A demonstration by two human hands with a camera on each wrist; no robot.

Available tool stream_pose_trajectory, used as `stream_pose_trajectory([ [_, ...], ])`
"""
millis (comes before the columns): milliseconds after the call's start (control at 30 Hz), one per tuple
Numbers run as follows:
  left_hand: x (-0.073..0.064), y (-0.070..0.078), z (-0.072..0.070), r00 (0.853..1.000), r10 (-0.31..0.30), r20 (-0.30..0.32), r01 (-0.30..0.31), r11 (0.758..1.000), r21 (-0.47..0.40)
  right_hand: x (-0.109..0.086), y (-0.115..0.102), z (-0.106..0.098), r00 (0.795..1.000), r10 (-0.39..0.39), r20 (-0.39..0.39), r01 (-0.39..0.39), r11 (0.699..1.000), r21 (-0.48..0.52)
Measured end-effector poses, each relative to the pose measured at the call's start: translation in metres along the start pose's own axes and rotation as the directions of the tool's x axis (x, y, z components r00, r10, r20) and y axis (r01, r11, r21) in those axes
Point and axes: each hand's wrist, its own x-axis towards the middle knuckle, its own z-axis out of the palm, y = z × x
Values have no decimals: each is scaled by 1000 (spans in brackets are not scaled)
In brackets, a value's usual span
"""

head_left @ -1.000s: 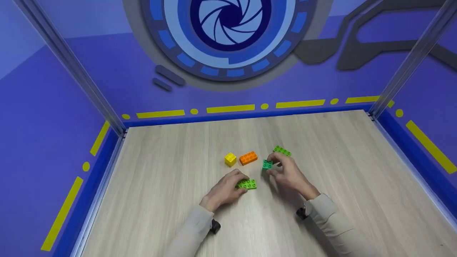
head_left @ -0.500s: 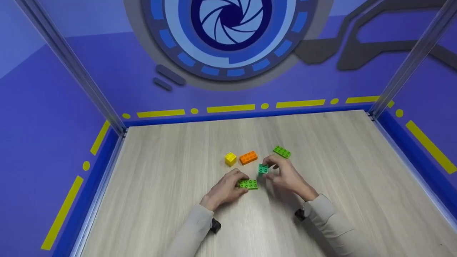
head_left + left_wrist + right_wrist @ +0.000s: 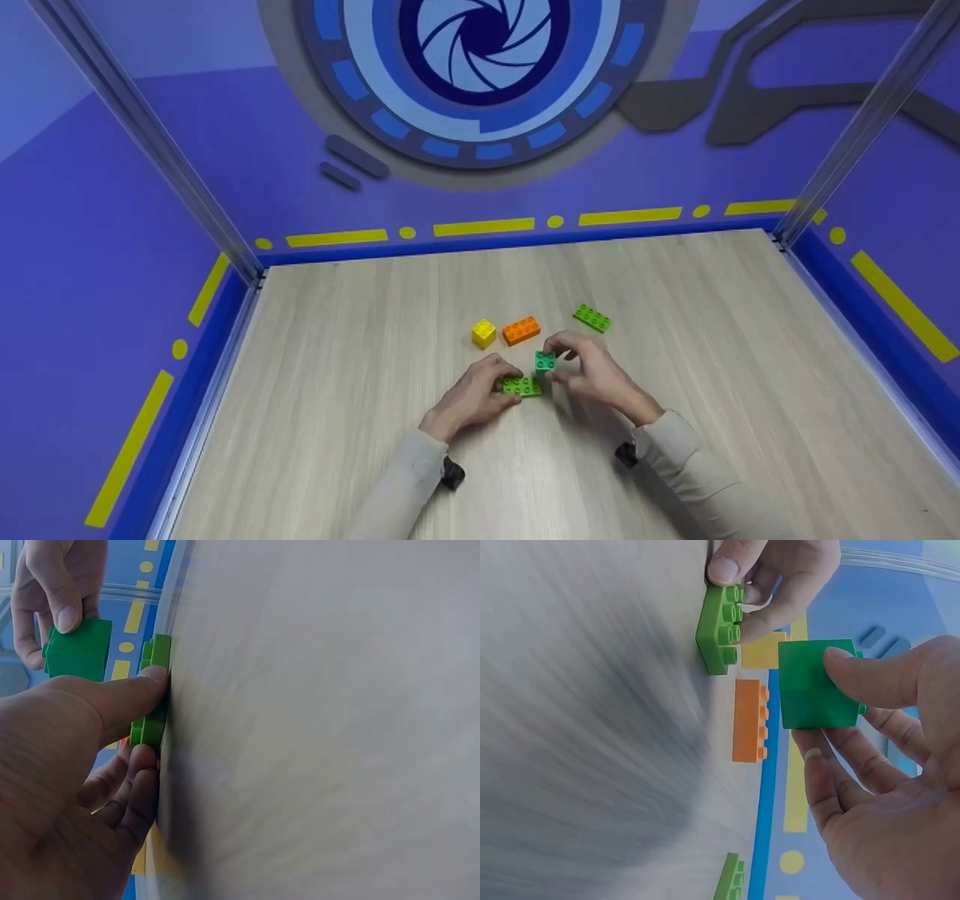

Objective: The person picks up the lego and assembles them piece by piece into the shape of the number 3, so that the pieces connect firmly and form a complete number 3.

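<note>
My left hand (image 3: pixel 474 396) grips a flat lime-green toy brick (image 3: pixel 523 386) that lies on the table, thumb on its near side and fingers on its far side. Pinched in my right hand (image 3: pixel 602 379) is a taller dark green brick (image 3: pixel 545 362), held in the air just above the lime brick's right end. In the right wrist view, a gap shows between the dark green brick (image 3: pixel 819 684) and the lime brick (image 3: pixel 718 630). The left wrist view also shows the two bricks apart, studs of the lime brick (image 3: pixel 156 724) facing the dark green brick (image 3: pixel 80 650).
Behind the hands, a yellow brick (image 3: pixel 484 333) and an orange brick (image 3: pixel 521 330) stand side by side on the wooden table (image 3: pixel 360 337). Another flat lime-green brick (image 3: pixel 592 318) lies beyond my right hand. Blue printed panels (image 3: pixel 480 202) wall the table at the back and sides.
My right hand has moved left and nearer with the dark green brick, toward the held lime brick, uncovering the other lime brick behind it. My left hand has stayed nearly still.
</note>
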Motion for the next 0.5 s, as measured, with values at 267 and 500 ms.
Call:
stream_pose_trajectory([
  [267,2,-4,1,1000,-13,-14,12,997,-76,1,0,5,1000,9,24,-10,999,32],
  [500,1,-6,0,1000,-23,-19,20,992,-126,2,1,11,999,-1,43,-2,998,63],
])
